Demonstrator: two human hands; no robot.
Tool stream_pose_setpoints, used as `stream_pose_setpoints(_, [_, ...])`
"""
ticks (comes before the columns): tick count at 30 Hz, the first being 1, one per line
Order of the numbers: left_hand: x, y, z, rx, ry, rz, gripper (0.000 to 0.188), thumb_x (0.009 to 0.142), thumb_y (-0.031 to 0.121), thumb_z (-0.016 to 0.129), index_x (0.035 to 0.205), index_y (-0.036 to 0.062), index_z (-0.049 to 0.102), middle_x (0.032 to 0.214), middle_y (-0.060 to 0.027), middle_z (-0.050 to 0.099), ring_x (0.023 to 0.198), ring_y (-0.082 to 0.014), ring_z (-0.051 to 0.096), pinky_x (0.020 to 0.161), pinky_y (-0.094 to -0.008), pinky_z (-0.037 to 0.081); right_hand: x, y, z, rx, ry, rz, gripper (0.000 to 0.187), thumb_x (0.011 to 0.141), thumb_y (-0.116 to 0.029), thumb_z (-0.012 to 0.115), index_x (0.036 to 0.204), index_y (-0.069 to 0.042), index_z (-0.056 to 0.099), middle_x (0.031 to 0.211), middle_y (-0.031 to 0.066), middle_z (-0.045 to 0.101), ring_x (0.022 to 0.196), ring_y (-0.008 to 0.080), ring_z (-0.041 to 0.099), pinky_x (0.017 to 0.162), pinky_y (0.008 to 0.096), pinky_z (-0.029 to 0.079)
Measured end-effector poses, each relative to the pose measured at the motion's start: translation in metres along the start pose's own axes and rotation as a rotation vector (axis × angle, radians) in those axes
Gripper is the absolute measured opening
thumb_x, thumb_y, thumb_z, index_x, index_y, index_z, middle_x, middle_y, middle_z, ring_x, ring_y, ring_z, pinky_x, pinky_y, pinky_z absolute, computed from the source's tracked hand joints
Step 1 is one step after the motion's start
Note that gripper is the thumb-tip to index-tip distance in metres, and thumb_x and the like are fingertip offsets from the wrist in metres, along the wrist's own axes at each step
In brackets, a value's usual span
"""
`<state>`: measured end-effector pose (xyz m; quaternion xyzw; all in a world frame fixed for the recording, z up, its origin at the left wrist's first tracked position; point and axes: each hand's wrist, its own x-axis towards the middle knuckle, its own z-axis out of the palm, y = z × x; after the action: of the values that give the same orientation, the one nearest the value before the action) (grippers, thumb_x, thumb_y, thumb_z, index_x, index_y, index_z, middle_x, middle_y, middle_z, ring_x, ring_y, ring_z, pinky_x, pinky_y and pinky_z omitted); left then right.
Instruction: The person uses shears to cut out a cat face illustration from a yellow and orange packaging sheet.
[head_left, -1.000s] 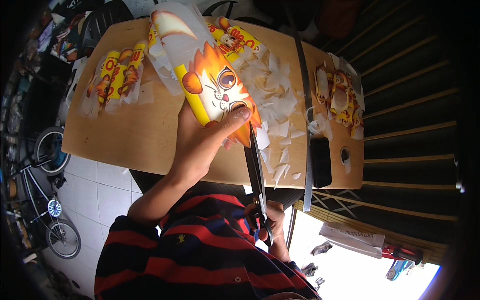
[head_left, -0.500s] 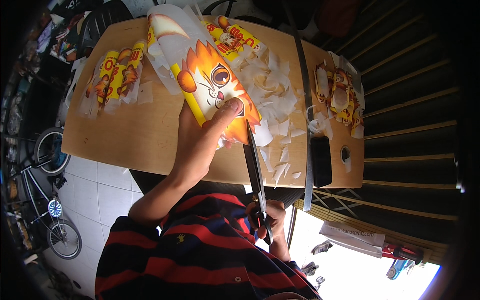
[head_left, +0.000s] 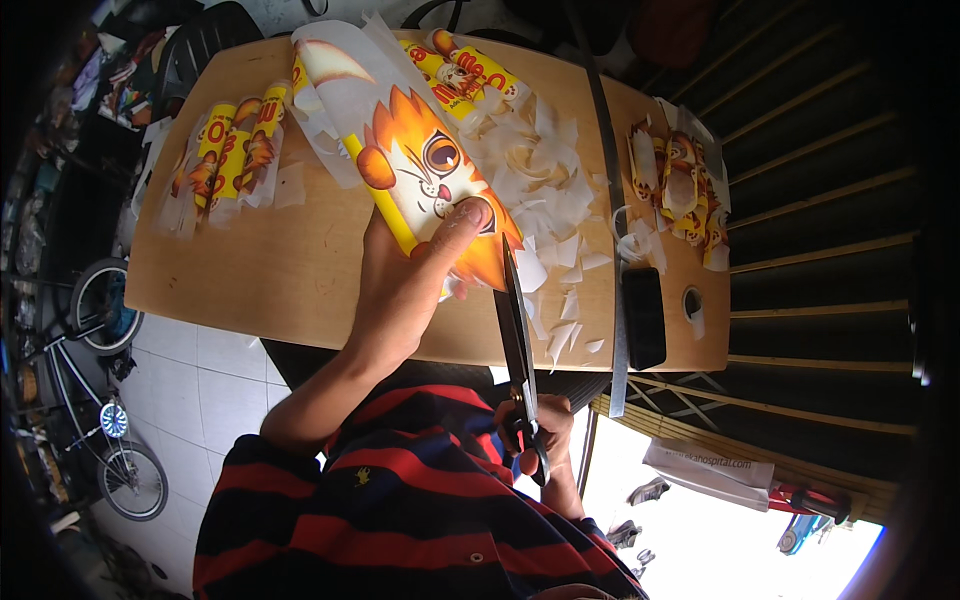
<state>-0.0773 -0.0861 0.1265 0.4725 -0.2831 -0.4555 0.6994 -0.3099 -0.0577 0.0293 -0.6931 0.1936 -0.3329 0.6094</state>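
My left hand (head_left: 410, 265) grips a curled printed sheet (head_left: 415, 160) with an orange and white cartoon cat on it, thumb on top near one eye. The sheet is rolled lengthwise and slants up to the far left. In my right hand (head_left: 540, 435) is a pair of long black scissors (head_left: 515, 330), its fingers around the handles. The blade tips meet the sheet's lower right edge, at the orange fur outline. Whether the blades are parted there is hard to make out.
Pale cut scraps (head_left: 545, 180) litter the table (head_left: 270, 290) right of the sheet. Yellow and orange printed pieces (head_left: 232, 150) lie at left, more (head_left: 465, 75) at the back and others (head_left: 685, 180) at right. A metal ruler (head_left: 612, 250), a dark phone (head_left: 643, 318) and a tape roll (head_left: 692, 300) lie at right.
The scissors' tips have shifted slightly right and now sit lower along the cat's fur edge. My left hand keeps its hold on the sheet.
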Motion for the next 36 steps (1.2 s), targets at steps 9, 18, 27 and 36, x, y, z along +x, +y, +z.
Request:
stream_pose_setpoints(9, [-0.007,0.003,0.008,-0.051,-0.059,-0.058,0.027,0.095,0.026,0.057,0.110,0.0048,0.052,0.090,-0.0052,0.063,0.070,-0.0114,0.063,0.048,-0.0252,0.047,0.003,-0.006,0.007,0.054,0.054,-0.004,0.074,0.069,-0.071,0.067,0.082,0.001,0.063,0.053,-0.0002,0.054,0.043,0.0114,0.054,0.041,0.0251,0.038])
stream_pose_setpoints(18, [-0.012,-0.001,0.012,-0.052,-0.063,-0.061,0.029,0.097,0.031,0.052,0.109,0.0043,0.053,0.089,-0.0073,0.065,0.069,-0.0120,0.064,0.048,-0.0255,0.047,0.003,-0.003,0.005,-0.037,0.043,-0.080,0.080,0.068,-0.075,0.063,0.085,0.003,0.064,0.053,0.0001,0.055,0.043,0.0124,0.055,0.043,0.0255,0.040])
stream_pose_setpoints(27, [-0.018,-0.010,0.014,-0.042,-0.084,-0.055,0.037,0.099,0.035,0.048,0.113,0.0014,0.052,0.093,-0.0097,0.065,0.070,-0.0147,0.064,0.050,-0.0284,0.050,0.004,-0.005,0.005,-0.024,0.068,-0.077,0.078,0.068,-0.074,0.064,0.086,0.002,0.064,0.052,-0.0001,0.054,0.043,0.0114,0.055,0.043,0.0248,0.040])
stream_pose_setpoints(36, [-0.018,-0.004,-0.017,-0.080,-0.124,-0.029,0.057,0.097,0.024,0.051,0.141,0.0013,0.023,0.133,-0.0173,0.046,0.119,-0.0253,0.054,0.092,-0.0400,0.051,0.001,0.000,-0.004,-0.028,0.038,-0.118,0.072,0.067,-0.065,0.073,0.089,0.003,0.065,0.054,0.0023,0.055,0.045,0.0134,0.056,0.043,0.0254,0.040])
